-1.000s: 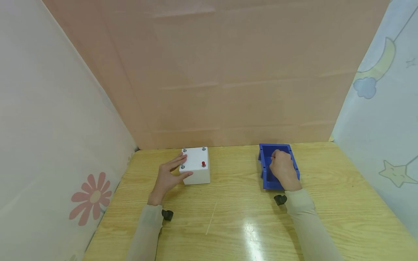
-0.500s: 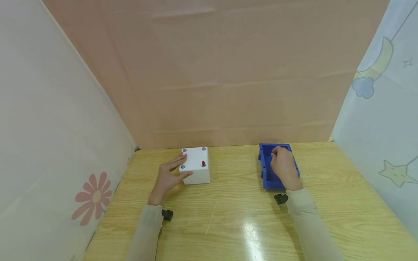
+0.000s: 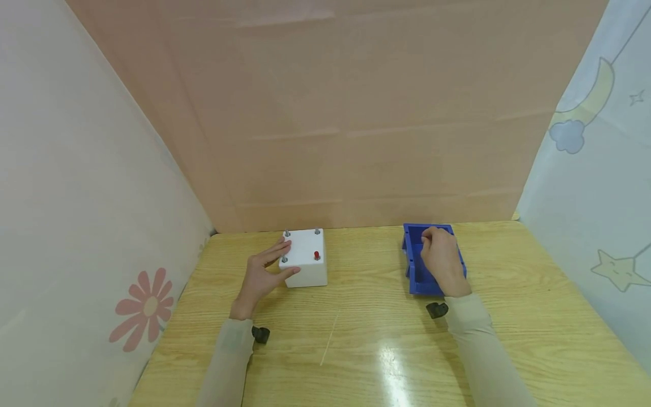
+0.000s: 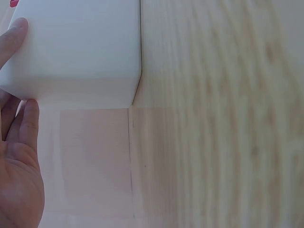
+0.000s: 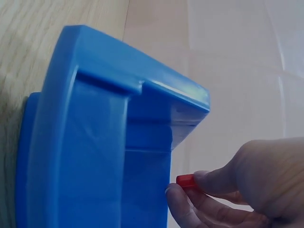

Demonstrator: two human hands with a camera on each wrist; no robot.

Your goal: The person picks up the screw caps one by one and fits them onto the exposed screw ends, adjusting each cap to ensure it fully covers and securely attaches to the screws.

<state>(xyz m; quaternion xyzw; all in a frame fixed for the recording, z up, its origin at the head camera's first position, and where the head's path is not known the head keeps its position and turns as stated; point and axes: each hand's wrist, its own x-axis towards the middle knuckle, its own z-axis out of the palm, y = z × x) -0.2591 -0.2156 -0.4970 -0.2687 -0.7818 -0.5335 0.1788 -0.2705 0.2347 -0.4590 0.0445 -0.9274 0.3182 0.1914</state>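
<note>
A white box (image 3: 305, 257) stands on the table with a metal post at each top corner; a red cap (image 3: 316, 255) covers the front right post. My left hand (image 3: 261, 278) grips the box at its left side, thumb on the front face and fingers reaching onto the top. In the left wrist view, the thumb (image 4: 13, 40) touches the white box. My right hand (image 3: 441, 257) is over the blue bin (image 3: 413, 277). The right wrist view shows it pinching a small red cap (image 5: 185, 180) between thumb and fingers. The bin's floor is partly hidden by this hand.
The wood-grain table (image 3: 366, 339) ends at a brown backdrop (image 3: 346, 141) just behind the box and bin. Patterned side walls rise at left and right. Dark wrist-camera mounts (image 3: 437, 310) stick out below the wrists.
My right hand has lifted a little and shifted back from deeper in the blue bin, then stays nearly still. The left hand and the white box have not moved.
</note>
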